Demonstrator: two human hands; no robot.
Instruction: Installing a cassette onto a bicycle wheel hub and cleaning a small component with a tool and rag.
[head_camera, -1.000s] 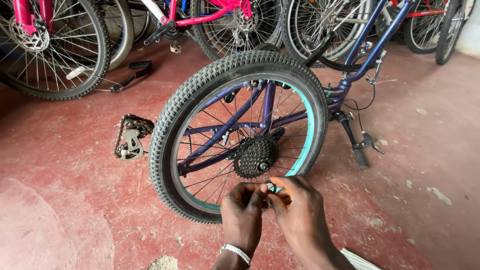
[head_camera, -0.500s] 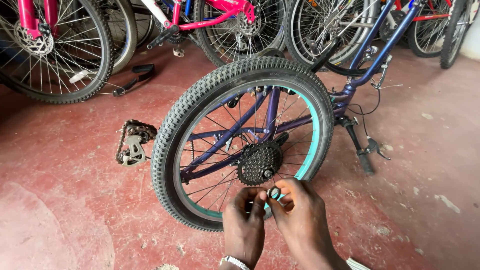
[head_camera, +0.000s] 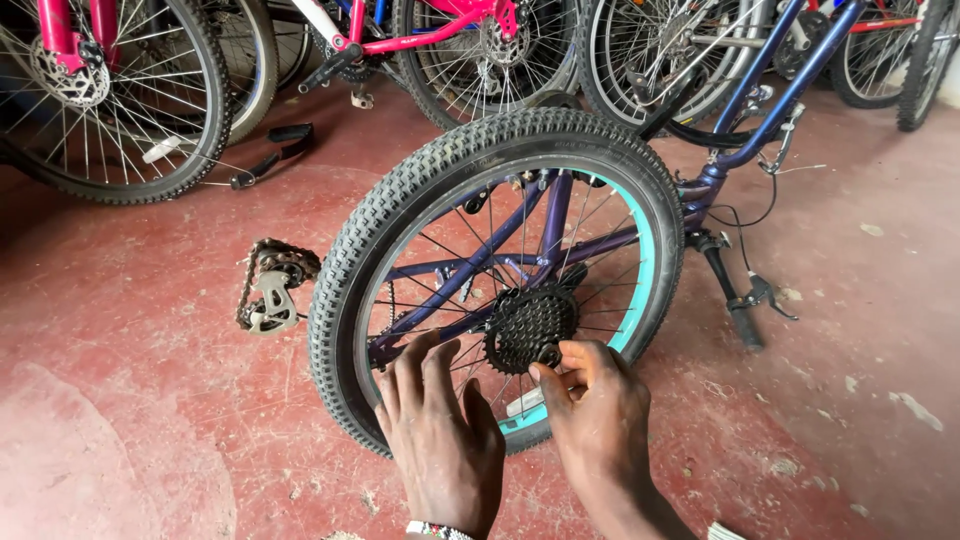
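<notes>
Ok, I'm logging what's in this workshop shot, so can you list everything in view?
knobby tyre wheel: one, black tyre with teal rim, upright at centre on the purple bike
sprocket cluster: one, black, at the wheel's hub
purple bike frame: one, lying behind the wheel
derailleur with chain: one, grey and rusty, on the floor to the wheel's left
pink bike: one, standing at the top
other bike wheels: several, black, along the top edge
floor: red, worn
left hand: on the spokes and tyre, fingers spread
right hand: fingertips pinch a small dark part at the sprocket cluster
</notes>
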